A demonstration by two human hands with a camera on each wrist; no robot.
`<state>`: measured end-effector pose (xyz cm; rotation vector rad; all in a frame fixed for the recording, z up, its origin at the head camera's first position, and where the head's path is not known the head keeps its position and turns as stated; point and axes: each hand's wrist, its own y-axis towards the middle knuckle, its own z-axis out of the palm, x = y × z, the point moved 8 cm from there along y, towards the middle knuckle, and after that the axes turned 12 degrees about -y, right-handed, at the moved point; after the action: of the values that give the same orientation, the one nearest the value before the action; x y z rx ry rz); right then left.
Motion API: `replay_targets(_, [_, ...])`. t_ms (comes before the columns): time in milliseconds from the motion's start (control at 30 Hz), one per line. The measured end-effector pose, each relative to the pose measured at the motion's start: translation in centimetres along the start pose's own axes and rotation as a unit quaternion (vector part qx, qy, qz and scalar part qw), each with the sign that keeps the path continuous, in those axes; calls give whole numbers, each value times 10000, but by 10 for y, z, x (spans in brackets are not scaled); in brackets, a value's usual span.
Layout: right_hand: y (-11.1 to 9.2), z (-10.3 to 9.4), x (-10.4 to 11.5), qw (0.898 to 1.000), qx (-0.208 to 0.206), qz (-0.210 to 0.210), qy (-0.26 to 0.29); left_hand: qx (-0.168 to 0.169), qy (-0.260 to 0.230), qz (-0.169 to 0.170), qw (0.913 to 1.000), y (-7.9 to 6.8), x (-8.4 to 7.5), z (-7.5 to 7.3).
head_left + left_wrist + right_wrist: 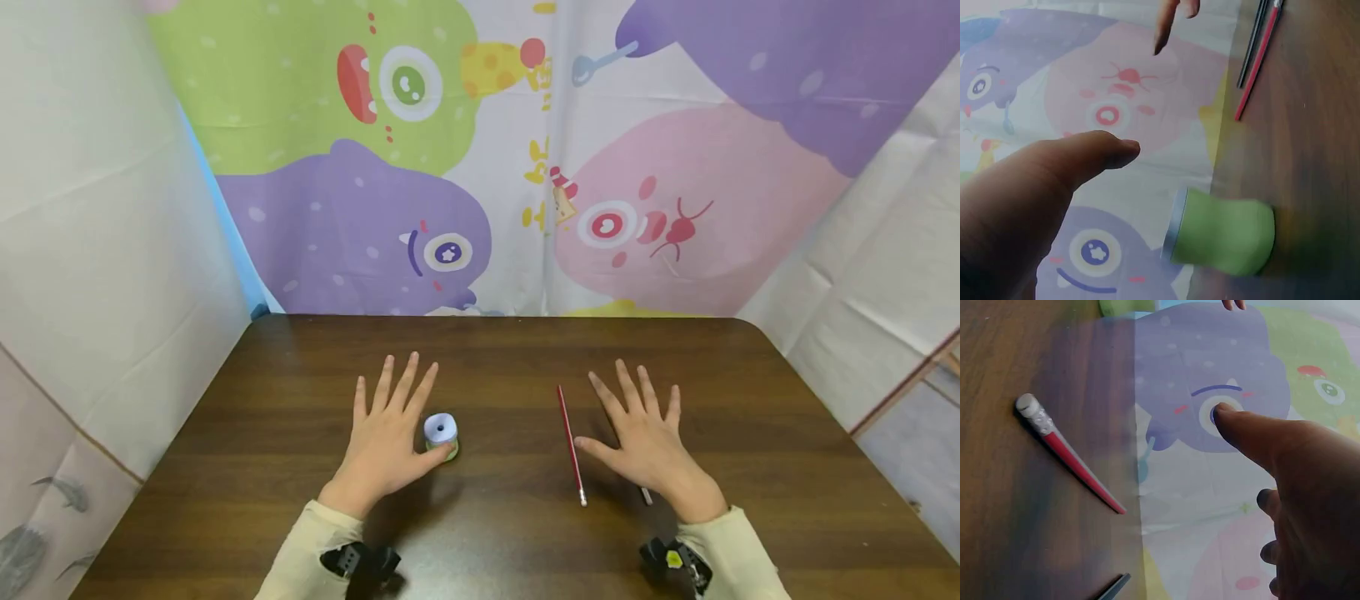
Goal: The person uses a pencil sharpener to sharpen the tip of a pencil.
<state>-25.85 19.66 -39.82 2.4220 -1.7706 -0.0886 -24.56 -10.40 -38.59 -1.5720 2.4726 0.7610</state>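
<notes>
My left hand [383,442] is held above the table with fingers spread and nothing in it. Beside its thumb stands a small waisted green pencil sharpener [1225,234], whose pale blue top has a dark hole in the middle. Over on the right, my right hand [643,450] is also spread and holds nothing. A red pencil [572,450] with a white eraser in a silver ferrule lies just left of its thumb. Under that hand lies a dark pencil [1252,47], mostly hidden from the head view.
The brown wooden table [502,533] has a printed curtain [510,250] with cartoon monsters along its far edge. White cloth [90,208] hangs at both sides. A black wrist camera [360,560] is strapped to each wrist.
</notes>
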Motion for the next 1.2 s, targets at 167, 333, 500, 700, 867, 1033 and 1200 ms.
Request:
replay_targets(167, [7, -7, 0, 9998, -78, -41, -205, 40, -240, 50, 9997, 2, 8, 0])
replay_targets(333, [14, -2, 1, 9994, 148, -75, -305, 103, -593, 70, 9982, 4, 17, 8])
replay_targets(500, [22, 23, 5, 9962, 604, -232, -587, 406, -974, -138, 9943, 4, 26, 24])
replay_targets(700, [26, 51, 12, 9893, 1186, -301, -801, 657, -1329, -388, 9882, 4, 34, 44])
replay_targets(867, [25, 62, 18, 9846, 1414, -343, -968, 740, -1608, -360, 9835, 3, 34, 53])
replay_targets(1033, [24, 66, 24, 9850, 1432, -310, -915, 870, -1975, -357, 9758, 1, 33, 60])
replay_targets(1200, [25, 68, 28, 9876, 1338, -241, -783, 886, -2200, -498, 9702, -1, 35, 64])
